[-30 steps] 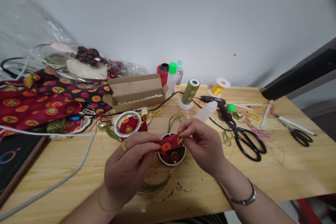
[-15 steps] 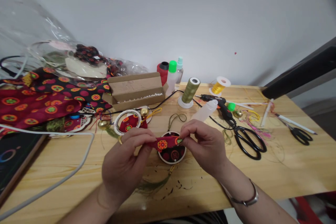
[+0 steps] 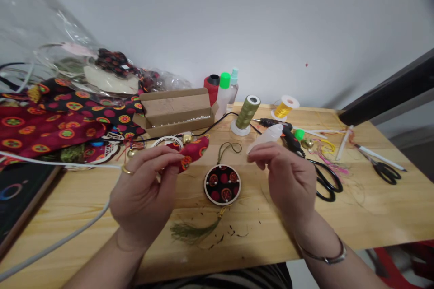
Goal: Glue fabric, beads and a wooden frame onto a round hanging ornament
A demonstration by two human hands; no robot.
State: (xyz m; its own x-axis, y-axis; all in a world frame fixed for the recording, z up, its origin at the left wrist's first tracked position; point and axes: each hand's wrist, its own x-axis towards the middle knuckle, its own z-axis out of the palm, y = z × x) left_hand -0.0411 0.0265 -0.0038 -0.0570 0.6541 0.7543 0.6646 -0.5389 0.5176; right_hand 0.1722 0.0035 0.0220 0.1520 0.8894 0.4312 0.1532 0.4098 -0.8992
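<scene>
Between the thumb and fingers of my left hand, a narrow strip of red flower-print fabric is pinched, its free end pointing up and right. My right hand hovers over the table with loosely bent fingers and nothing visible in them. Just behind its fingertips lies a tilted translucent squeeze bottle; whether they touch I cannot tell. On the table between my hands rests a round white-rimmed ornament covered in dark patterned fabric with white beads. It has a cord loop above and a green tassel below.
Behind are an open cardboard box of beads, a green thread spool, a yellow spool and a glue gun. Black-handled scissors lie at right, partly behind my hand. Patterned fabric and a white cable occupy the left.
My right hand has let go of the fabric strip and moved right. My left hand has carried the strip up and left, uncovering the round ornament.
</scene>
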